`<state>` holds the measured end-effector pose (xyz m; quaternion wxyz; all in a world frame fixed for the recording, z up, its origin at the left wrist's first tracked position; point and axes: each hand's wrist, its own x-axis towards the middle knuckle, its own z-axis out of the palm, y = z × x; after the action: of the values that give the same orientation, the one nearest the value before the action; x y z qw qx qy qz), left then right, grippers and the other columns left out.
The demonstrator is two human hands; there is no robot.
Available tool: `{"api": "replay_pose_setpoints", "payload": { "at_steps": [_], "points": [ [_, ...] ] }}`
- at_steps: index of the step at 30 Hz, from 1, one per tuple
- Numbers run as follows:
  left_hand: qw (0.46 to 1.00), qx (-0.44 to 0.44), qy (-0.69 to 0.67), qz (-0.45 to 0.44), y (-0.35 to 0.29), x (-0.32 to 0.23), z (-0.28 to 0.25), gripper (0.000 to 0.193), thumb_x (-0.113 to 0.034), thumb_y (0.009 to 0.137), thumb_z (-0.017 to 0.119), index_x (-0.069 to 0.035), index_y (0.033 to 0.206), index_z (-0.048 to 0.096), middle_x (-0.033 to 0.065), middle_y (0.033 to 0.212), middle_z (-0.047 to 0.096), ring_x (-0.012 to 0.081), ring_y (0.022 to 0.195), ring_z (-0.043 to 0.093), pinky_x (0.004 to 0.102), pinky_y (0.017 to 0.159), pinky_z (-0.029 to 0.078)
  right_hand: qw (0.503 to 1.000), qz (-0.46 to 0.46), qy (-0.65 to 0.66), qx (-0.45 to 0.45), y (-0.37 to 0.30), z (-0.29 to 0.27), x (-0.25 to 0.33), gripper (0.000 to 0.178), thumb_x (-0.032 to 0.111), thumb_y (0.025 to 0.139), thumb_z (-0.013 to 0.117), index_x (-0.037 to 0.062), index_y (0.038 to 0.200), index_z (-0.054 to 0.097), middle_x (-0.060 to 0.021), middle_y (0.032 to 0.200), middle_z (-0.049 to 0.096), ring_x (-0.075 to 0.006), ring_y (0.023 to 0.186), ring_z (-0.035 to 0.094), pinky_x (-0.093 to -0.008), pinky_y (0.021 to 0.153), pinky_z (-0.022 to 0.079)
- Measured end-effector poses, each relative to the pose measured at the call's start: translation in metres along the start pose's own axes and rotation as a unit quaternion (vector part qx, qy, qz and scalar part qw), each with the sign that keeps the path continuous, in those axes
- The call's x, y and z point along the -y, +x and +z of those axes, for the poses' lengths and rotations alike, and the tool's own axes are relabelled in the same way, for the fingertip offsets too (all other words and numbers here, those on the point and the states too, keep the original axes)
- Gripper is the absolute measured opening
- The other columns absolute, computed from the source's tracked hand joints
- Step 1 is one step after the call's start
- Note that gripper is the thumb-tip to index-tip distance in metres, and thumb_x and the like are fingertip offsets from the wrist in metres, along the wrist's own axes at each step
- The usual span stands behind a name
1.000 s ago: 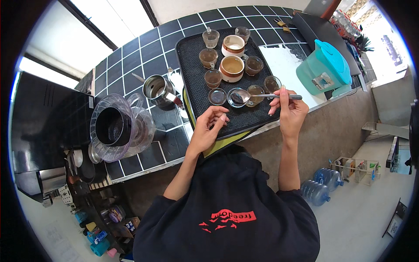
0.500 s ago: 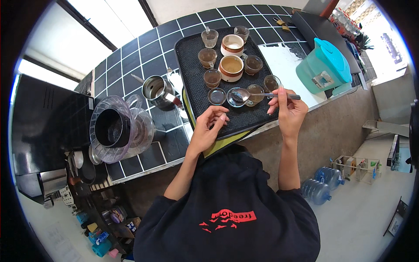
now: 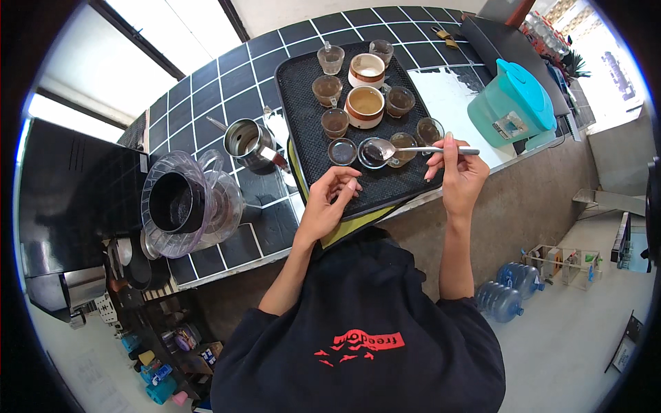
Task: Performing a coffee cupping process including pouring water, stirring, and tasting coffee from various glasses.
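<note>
A long-handled spoon (image 3: 441,150) is pinched in my right hand (image 3: 463,180), held level over the tray's near right side. Its bowl is over a small glass (image 3: 372,162), and I cannot tell whether it touches the rim. My left hand (image 3: 332,195) rests by the near edge of the black tray (image 3: 298,110), fingers loosely bent, thumb a little apart, nothing in it. Just beyond the fingers is another small glass (image 3: 341,152). Several small glass cups, including one cup of brown liquid (image 3: 402,149), surround two brown-banded cream cups, the nearer cup (image 3: 364,117) holding yellowish liquid.
A metal pitcher (image 3: 248,143) stands left of the tray on the black tiled counter (image 3: 206,117). Nearer is a clear plastic dripper (image 3: 153,206) with a black cup (image 3: 177,201) inside. A turquoise water jug (image 3: 511,107) stands at right. Large blue bottles (image 3: 499,301) lie on the floor.
My right hand has shifted slightly right with the spoon, and the spoon bowl has moved slightly right over the glass. My left hand has stayed in place.
</note>
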<state>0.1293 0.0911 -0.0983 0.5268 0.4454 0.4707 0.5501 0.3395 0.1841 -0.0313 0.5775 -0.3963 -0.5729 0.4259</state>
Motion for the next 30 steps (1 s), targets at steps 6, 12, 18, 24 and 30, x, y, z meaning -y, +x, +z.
{"api": "replay_pose_setpoints", "payload": {
  "at_steps": [6,12,18,24,30],
  "points": [
    [1.0,0.004,0.014,0.006,0.001,0.001,0.001,0.019,-0.01,0.101,0.055,0.001,0.117,0.058,0.0049,0.096,0.062,0.0105,0.088,0.059,0.0265,0.081,0.049,0.999,-0.006,0.008,-0.03,0.002,-0.005,0.007,0.026,0.014,0.101,0.057,-0.0071,0.087,0.065,-0.0097,0.063,0.063,-0.012,0.048,0.058,-0.0232,0.045,0.046],
    [1.0,0.004,0.011,0.0,0.002,0.001,0.004,0.019,-0.01,0.101,0.055,0.001,0.116,0.058,0.0049,0.095,0.063,0.0104,0.087,0.059,0.0261,0.08,0.049,0.997,-0.023,0.004,-0.072,0.01,-0.025,0.015,0.028,0.017,0.101,0.058,-0.0074,0.087,0.065,-0.0103,0.063,0.063,-0.0138,0.046,0.058,-0.0249,0.044,0.046],
    [0.999,0.023,0.029,-0.022,0.005,-0.005,0.011,0.02,-0.011,0.1,0.056,0.001,0.116,0.059,0.0053,0.094,0.063,0.0089,0.084,0.058,0.0244,0.076,0.047,0.995,-0.03,-0.012,-0.092,0.016,-0.045,0.015,0.029,0.017,0.101,0.058,-0.008,0.088,0.065,-0.011,0.062,0.062,-0.0145,0.046,0.058,-0.0257,0.045,0.046],
    [0.998,0.053,0.03,-0.009,0.009,-0.002,0.024,0.019,-0.008,0.099,0.056,0.0,0.116,0.059,0.0004,0.09,0.062,0.0028,0.075,0.05,0.0189,0.069,0.041,0.997,-0.029,-0.012,-0.071,0.019,-0.05,0.007,0.028,0.016,0.101,0.058,-0.0079,0.088,0.065,-0.0107,0.063,0.063,-0.0141,0.047,0.059,-0.0255,0.046,0.046],
    [0.995,0.079,0.044,-0.046,0.014,-0.004,0.033,0.02,-0.011,0.101,0.056,0.001,0.116,0.059,0.0032,0.092,0.063,0.0062,0.081,0.054,0.0222,0.071,0.044,0.999,-0.011,-0.005,-0.035,0.021,-0.051,0.001,0.024,0.012,0.1,0.058,-0.0078,0.089,0.066,-0.01,0.065,0.063,-0.0131,0.048,0.059,-0.0247,0.047,0.048]
  ]
}}
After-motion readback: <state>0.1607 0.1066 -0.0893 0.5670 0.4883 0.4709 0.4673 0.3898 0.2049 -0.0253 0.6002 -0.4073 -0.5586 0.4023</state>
